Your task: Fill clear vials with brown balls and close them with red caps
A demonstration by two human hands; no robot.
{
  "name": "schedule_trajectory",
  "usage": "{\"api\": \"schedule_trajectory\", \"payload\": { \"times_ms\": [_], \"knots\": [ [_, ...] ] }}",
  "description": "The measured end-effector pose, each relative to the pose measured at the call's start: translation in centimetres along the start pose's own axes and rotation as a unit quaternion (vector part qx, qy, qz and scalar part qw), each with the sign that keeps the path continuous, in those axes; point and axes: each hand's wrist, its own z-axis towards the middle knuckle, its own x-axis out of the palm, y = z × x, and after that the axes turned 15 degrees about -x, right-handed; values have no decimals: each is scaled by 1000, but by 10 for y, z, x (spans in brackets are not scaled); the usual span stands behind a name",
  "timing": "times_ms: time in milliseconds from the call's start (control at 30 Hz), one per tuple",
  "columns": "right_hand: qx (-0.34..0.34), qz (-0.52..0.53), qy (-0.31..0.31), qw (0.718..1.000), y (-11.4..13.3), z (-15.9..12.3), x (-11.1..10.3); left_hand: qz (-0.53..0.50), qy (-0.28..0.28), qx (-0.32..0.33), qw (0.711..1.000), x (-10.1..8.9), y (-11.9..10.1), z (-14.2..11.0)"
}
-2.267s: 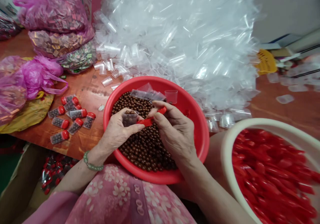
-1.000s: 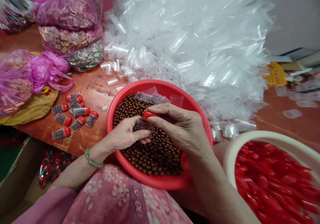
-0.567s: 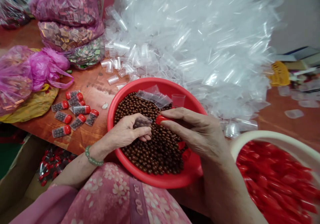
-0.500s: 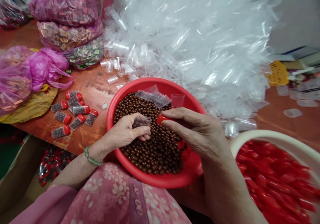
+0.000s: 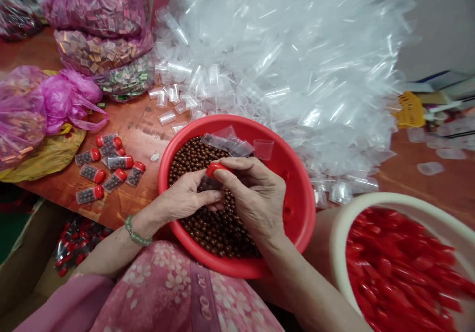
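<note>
Over a red basin (image 5: 307, 193) of brown round balls (image 5: 189, 160), my two hands meet. My left hand (image 5: 191, 192) is closed around a small clear plastic container (image 5: 208, 184) with dark balls inside. A red cap (image 5: 216, 168) is pinched between the thumb and fingers of my right hand (image 5: 254, 193), and it sits at the mouth of the container. Whether the cap is fully pressed on cannot be seen. Several clear empty containers (image 5: 242, 148) lie on the balls at the far side of the basin.
Left of the basin lie several filled, red-capped containers (image 5: 92, 173). A large heap of clear containers (image 5: 297, 65) covers the back. At right stands a cream tub (image 5: 339, 243) of red caps (image 5: 401, 272). Pink bags (image 5: 96, 10) are stacked back left; a cardboard box (image 5: 25, 277) sits below.
My right hand has moved left with the red cap and brought it onto the container's mouth. My left hand has hardly moved.
</note>
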Motion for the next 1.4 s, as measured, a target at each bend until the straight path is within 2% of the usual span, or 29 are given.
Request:
{"api": "schedule_trajectory", "payload": {
  "times_ms": [200, 333, 433, 533, 633, 733, 800, 967, 1200, 1400],
  "knots": [
    [-25, -33, -3, 999, -3, -2, 2, 6, -5, 2, 1000, 1, -2, -2],
    [-63, -76, 40, 994, -5, -1, -4, 24, -9, -6, 1000, 0, -1, -2],
    [-119, -116, 100, 981, -8, 0, -13, 32, -5, -10, 999, -2, 1, -1],
    [-207, -181, 205, 939, -9, 2, -22, 27, -11, 12, 1000, -3, 3, 0],
    [-293, -283, 294, 865, -7, 5, -26, -1, -13, 17, 1000, -4, 3, 0],
    [-339, -368, 329, 800, -6, 5, -23, -61, 19, -6, 998, -4, 3, 3],
    [-360, -399, 323, 779, -8, 4, -20, -81, 35, -7, 996, -4, 4, 4],
    [-414, -398, 272, 772, -14, 1, -17, -74, 34, 10, 997, -5, 6, 6],
    [-400, -385, 273, 786, -15, -3, -15, -106, 38, 1, 994, -2, 5, 2],
    [-411, -386, 264, 782, -15, -4, -15, -116, 57, -2, 992, -1, 6, 2]
  ]
}}
